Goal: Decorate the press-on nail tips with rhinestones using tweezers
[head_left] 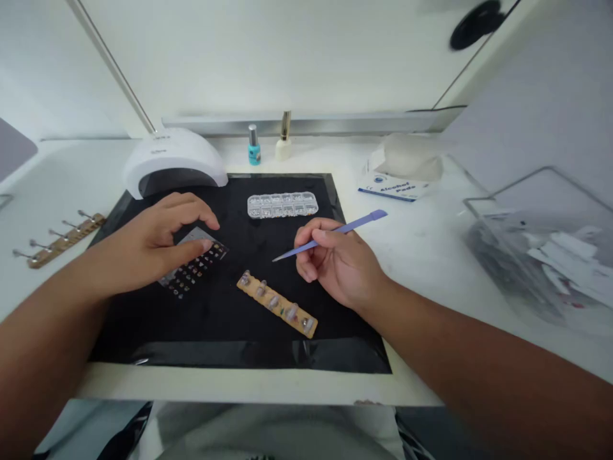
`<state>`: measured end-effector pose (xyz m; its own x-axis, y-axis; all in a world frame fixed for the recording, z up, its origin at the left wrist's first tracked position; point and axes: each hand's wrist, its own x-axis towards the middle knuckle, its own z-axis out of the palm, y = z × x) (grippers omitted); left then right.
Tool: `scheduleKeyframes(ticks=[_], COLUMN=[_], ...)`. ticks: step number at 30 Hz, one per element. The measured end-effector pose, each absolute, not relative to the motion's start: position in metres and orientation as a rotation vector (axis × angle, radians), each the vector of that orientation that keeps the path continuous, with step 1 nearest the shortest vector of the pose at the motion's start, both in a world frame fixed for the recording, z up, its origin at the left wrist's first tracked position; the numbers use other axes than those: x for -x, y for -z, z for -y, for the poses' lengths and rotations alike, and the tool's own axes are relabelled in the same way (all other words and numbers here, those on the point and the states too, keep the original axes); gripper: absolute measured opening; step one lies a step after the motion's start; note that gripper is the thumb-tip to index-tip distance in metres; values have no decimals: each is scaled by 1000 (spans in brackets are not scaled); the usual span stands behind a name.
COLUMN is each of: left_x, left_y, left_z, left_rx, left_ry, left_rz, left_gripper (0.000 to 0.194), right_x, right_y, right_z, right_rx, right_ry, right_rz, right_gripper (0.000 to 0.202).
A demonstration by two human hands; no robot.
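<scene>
My left hand (165, 239) is over a small clear sheet of nail stickers (194, 271), thumb and index finger apart; the thumb tip overlaps the sheet, though I cannot tell whether it presses on it. In my right hand (340, 262), slim purple tweezers (352, 225) are gripped between thumb and fingers, their pointed tip aimed down and left above the black mat (220, 326). Below that tip lies a wooden nail stand (278, 303) bearing several false nails with small decorations. Farther back on the mat sits a clear compartment case (282, 205) of tiny rhinestones.
A white nail lamp (175, 156) stands at the back left, with turquoise (254, 152) and cream (283, 148) polish bottles beside it. Another wooden stand (67, 241) is at far left. An alcohol pads box (402, 169) and a wire-rimmed bin (517, 268) are on the right.
</scene>
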<state>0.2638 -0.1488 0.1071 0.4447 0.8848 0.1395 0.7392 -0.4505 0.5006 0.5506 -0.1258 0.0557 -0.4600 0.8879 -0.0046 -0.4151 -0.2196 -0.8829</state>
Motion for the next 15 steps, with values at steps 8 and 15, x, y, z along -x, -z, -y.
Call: scheduleKeyframes(ticks=[8,15], left_x=[-278,-243], left_y=[-103,-94], left_z=[146,127], left_rx=[-2264,-2088], left_ry=[-485,-261], left_rz=[-1471,-1810], left_gripper=[30,38], right_x=[-553,-555], right_y=[-59,-57], right_z=[121,120], right_rx=[678,690], right_ry=[-1724,-1701], right_rz=[1149,1211], right_gripper=[16,15])
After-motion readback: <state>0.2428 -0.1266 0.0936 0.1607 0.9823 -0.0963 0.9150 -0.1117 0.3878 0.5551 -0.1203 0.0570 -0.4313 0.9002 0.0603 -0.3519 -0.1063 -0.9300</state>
